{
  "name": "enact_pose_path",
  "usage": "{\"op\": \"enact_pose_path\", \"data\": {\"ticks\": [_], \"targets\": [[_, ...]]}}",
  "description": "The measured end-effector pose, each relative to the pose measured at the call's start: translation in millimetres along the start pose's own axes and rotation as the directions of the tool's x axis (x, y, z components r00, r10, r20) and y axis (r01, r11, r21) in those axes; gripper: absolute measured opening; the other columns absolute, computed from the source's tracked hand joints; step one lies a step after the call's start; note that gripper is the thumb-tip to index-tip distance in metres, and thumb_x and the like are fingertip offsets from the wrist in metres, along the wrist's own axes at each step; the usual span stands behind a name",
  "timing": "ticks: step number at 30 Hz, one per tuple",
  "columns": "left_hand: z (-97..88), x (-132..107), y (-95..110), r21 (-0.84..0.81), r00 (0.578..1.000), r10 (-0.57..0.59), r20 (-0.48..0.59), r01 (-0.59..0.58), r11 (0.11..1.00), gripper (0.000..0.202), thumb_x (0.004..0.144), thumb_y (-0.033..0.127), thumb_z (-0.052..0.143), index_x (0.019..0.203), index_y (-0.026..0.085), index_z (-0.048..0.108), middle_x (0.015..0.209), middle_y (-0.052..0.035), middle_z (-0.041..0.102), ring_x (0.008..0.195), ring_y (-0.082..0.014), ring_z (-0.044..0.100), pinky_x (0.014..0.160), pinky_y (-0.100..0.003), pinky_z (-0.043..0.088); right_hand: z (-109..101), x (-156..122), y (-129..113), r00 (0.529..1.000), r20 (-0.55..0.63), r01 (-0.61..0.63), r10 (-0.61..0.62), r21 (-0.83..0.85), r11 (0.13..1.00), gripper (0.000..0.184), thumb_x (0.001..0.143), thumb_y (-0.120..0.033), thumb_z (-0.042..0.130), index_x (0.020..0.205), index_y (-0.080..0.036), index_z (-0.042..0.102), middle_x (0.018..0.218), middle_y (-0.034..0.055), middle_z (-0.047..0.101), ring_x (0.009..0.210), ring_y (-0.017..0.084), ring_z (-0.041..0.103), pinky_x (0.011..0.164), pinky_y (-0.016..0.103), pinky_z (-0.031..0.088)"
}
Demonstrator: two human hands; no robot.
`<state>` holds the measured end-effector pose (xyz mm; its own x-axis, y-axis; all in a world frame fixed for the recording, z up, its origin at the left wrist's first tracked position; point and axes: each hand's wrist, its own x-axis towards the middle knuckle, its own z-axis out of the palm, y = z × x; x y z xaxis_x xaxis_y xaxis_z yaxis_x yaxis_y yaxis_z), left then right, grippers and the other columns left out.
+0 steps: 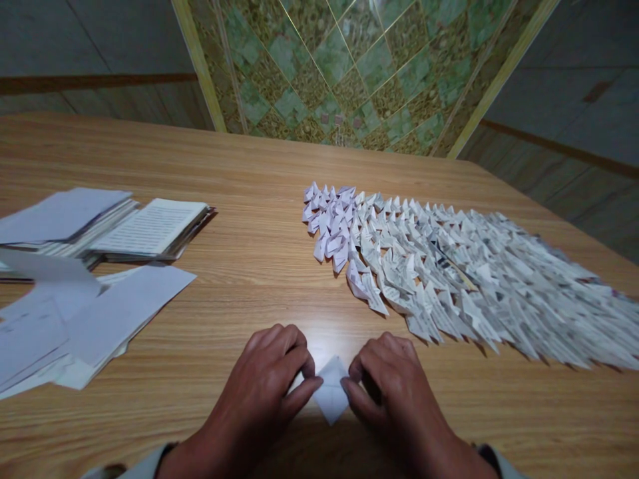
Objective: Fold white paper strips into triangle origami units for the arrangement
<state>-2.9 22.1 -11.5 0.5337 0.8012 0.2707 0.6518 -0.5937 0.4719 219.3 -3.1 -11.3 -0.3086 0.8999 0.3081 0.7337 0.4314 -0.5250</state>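
Between my hands, low in the view, is a small white folded paper point(332, 392), turned so that it looks like a diamond with creases across it. My left hand point(272, 372) pinches its left corner between thumb and curled fingers. The right corner is gripped the same way by my right hand point(392, 379). Both hands are just above or resting on the wooden table; I cannot tell which. Beyond them, to the right, stand rows of folded paper boats point(449, 266), many with print on them. A lilac-white group of paper boats point(329, 219) makes up their left end.
On the left lie loose white sheets point(124, 313), partly overlapping. Behind them are a stack of paper point(64, 213) and a printed stack of pages point(152, 229). The wooden table point(239, 173) reaches back toward a green tiled wall panel point(334, 60).
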Motion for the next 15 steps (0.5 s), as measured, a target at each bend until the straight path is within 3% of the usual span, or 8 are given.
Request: {"op": "enact_pose_path", "data": {"ticks": [6, 11, 15], "targets": [[-1.2, -2.2, 2.3, -0.042, 1.0, -0.019, 0.015, 0.02, 0.999, 0.012, 0.087, 0.019, 0.073, 0.082, 0.021, 0.062, 0.083, -0.001, 0.06, 0.079, -0.0225, 0.055, 0.072, -0.035, 0.036, -1.5, 1.0, -4.8, 0.999, 0.008, -0.046, 0.046, 0.026, 0.999, 0.02, 0.079, -0.011, 0.078, 0.079, -0.021, 0.061, 0.073, -0.001, 0.063, 0.074, 0.02, 0.052, 0.073, 0.035, 0.031], [-6.9, -2.3, 7.8, -0.093, 0.999, -0.043, 0.026, 0.045, 0.995, 0.004, 0.094, 0.023, 0.064, 0.097, 0.022, 0.063, 0.092, -0.0032, 0.064, 0.086, -0.0248, 0.057, 0.077, -0.038, 0.04, -5.9, 2.7, -10.4, 0.995, 0.037, -0.089, 0.087, 0.058, 0.994, 0.021, 0.082, -0.008, 0.077, 0.078, -0.021, 0.06, 0.075, -0.0015, 0.063, 0.076, 0.02, 0.052, 0.073, 0.034, 0.031], [-10.2, -0.4, 11.5, -0.249, 0.998, -0.071, 0.003, 0.069, 0.966, 0.01, 0.097, 0.026, 0.059, 0.106, 0.022, 0.063, 0.103, -0.0058, 0.067, 0.097, -0.0252, 0.061, 0.085, -0.038, 0.046, -7.8, 4.1, -9.3, 0.999, 0.022, -0.052, 0.05, 0.079, 0.996, 0.018, 0.089, -0.012, 0.072, 0.08, -0.02, 0.059, 0.078, 0.0002, 0.062, 0.078, 0.021, 0.052, 0.072, 0.034, 0.033]]}}
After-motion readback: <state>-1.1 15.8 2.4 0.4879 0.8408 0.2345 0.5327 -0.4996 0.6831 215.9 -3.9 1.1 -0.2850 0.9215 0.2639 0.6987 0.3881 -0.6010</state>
